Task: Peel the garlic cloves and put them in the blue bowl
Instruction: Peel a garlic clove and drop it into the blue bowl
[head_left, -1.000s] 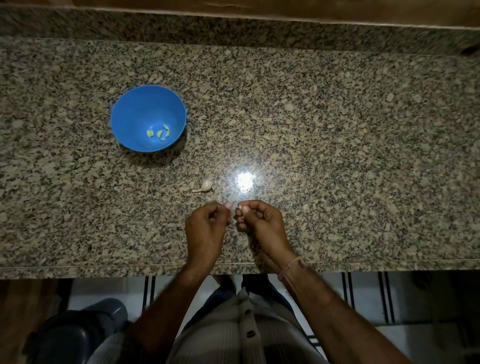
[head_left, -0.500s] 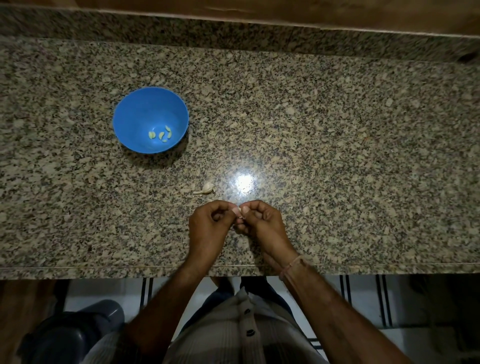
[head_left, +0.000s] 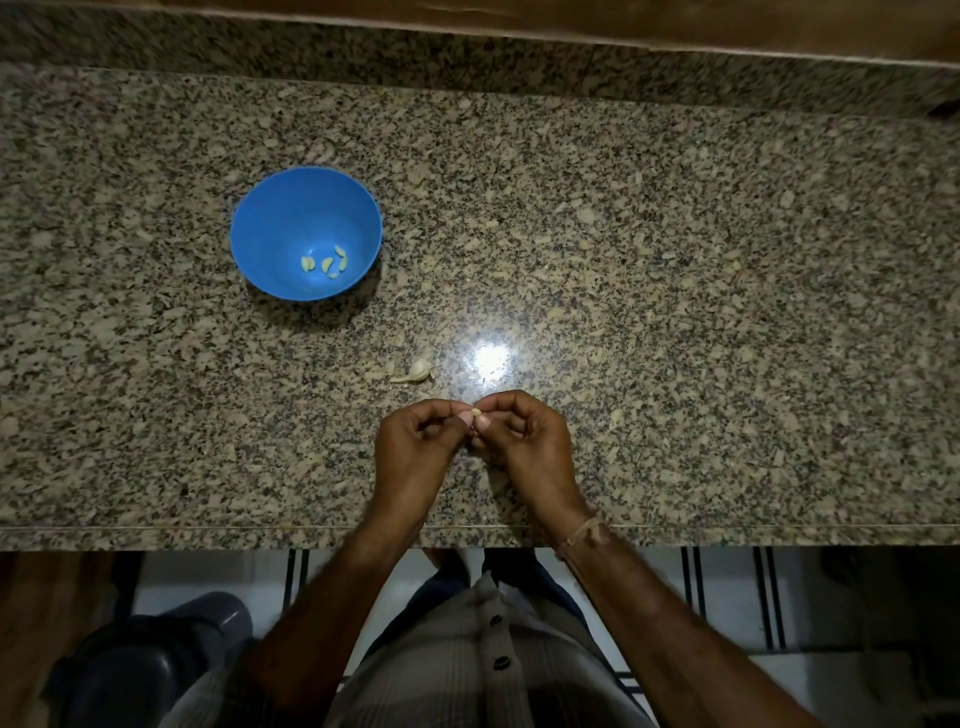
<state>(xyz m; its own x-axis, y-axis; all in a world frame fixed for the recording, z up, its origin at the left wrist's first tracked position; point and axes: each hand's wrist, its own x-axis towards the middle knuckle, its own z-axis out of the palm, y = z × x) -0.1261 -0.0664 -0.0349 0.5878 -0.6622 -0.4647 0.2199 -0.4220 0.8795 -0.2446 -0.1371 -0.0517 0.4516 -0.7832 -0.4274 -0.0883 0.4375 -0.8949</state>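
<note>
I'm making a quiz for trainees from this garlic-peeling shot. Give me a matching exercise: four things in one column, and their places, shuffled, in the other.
Things
1. bowl
2. peeled cloves
3. loose clove
4. held clove

Places
a. pinched between the left hand and the right hand
b. lying on the counter, just beyond the hands
c. inside the bowl
d. standing on the counter, farther off, to the hands' left

Pairs: 1-d, 2-c, 3-b, 4-a
</note>
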